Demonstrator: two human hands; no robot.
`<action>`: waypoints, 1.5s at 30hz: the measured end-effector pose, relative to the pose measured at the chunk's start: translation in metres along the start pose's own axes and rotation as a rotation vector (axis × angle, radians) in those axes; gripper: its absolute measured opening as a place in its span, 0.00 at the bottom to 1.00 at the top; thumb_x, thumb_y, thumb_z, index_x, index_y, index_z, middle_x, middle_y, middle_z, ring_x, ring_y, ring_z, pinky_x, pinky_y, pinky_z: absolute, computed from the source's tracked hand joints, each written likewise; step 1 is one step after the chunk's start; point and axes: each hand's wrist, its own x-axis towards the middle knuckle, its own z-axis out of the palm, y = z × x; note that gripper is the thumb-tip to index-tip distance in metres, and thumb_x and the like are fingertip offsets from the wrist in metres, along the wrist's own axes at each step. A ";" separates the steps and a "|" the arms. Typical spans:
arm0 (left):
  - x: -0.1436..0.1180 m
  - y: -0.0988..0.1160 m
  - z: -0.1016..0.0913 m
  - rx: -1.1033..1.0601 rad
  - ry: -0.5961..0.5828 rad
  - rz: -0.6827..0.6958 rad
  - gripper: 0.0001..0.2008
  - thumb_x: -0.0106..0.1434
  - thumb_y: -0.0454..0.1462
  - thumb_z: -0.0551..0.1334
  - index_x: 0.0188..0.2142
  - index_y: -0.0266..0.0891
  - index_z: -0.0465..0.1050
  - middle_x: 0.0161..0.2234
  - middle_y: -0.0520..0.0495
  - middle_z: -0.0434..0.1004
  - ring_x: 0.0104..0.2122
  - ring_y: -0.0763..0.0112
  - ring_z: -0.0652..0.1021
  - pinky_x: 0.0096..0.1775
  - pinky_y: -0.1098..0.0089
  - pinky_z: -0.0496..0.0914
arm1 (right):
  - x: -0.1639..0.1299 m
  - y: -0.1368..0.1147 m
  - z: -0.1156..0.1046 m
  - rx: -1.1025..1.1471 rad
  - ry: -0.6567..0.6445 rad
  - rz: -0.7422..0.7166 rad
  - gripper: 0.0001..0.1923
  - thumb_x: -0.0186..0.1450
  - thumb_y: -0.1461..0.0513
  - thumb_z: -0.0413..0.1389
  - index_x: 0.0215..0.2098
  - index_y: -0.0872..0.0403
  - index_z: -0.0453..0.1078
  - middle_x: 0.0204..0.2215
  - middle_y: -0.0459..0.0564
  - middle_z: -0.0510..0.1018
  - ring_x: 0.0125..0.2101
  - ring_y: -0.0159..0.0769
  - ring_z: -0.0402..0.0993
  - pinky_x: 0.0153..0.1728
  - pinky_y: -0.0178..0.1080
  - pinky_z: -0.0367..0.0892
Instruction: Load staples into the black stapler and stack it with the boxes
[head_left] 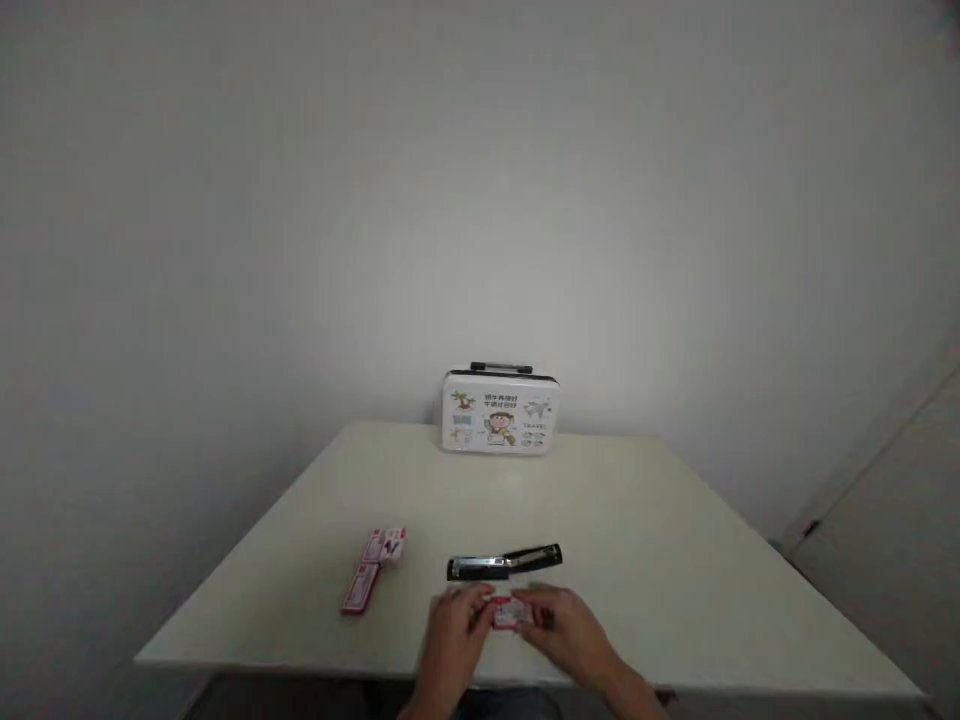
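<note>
A small red-and-white box [511, 613], which looks like a staple box, is pinched between my two hands near the table's front edge. My left hand [454, 632] grips its left end with thumb and fingers. On its right end, my right hand [564, 628] has its fingers closed. Just beyond my fingertips lies a black stapler [480, 567], swung wide open, its silver metal part showing. What is inside the box cannot be made out.
More red-and-white boxes [363, 587] lie to the left on the white table [637, 530]. At the back, a white carry case [500, 413] with cartoon prints and a black handle stands against the wall [495, 200].
</note>
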 end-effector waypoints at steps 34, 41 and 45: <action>0.024 -0.008 -0.047 0.229 0.033 0.003 0.12 0.62 0.46 0.67 0.45 0.51 0.75 0.46 0.51 0.75 0.49 0.60 0.70 0.49 0.63 0.58 | 0.053 -0.036 0.045 0.002 0.150 0.030 0.08 0.66 0.57 0.57 0.40 0.49 0.75 0.27 0.46 0.78 0.30 0.36 0.73 0.31 0.34 0.56; 0.024 -0.005 -0.048 0.218 0.022 -0.012 0.13 0.62 0.47 0.67 0.46 0.53 0.76 0.47 0.52 0.75 0.50 0.60 0.70 0.50 0.63 0.58 | 0.031 0.022 0.050 0.459 0.265 0.203 0.27 0.64 0.41 0.54 0.26 0.55 0.70 0.20 0.45 0.71 0.23 0.33 0.65 0.25 0.34 0.57; 0.026 -0.005 -0.049 0.231 0.003 -0.029 0.14 0.61 0.47 0.66 0.47 0.53 0.76 0.48 0.52 0.75 0.50 0.60 0.70 0.51 0.62 0.58 | 0.028 0.057 0.028 0.586 0.306 0.309 0.29 0.57 0.38 0.60 0.36 0.56 0.73 0.20 0.43 0.69 0.19 0.31 0.60 0.21 0.33 0.53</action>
